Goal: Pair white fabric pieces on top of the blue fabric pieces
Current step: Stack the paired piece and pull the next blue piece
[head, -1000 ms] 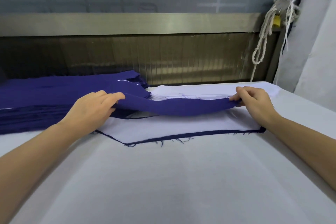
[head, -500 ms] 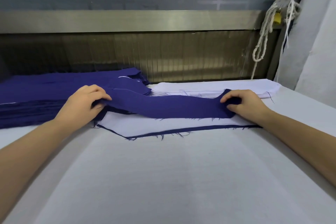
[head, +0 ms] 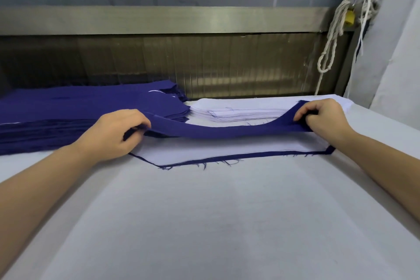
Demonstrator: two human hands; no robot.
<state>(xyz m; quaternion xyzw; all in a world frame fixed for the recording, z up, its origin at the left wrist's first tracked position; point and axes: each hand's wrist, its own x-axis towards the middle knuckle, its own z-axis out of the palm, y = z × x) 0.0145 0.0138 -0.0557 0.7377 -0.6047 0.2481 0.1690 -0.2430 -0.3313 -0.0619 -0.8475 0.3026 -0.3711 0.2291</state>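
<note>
A long dark-blue fabric strip (head: 227, 131) sags between the two hands above the white-covered table (head: 216, 223). The left hand (head: 113, 132) has its fingers curled round the strip's left end; the right hand (head: 322, 118) pinches its right end. Directly beneath lies a flat white fabric piece (head: 216, 151) resting on another blue fabric piece, whose frayed edge (head: 250, 155) shows along the near side. Behind are a stack of blue fabric pieces (head: 68, 107), left, and a stack of white fabric pieces (head: 245, 109), right.
</note>
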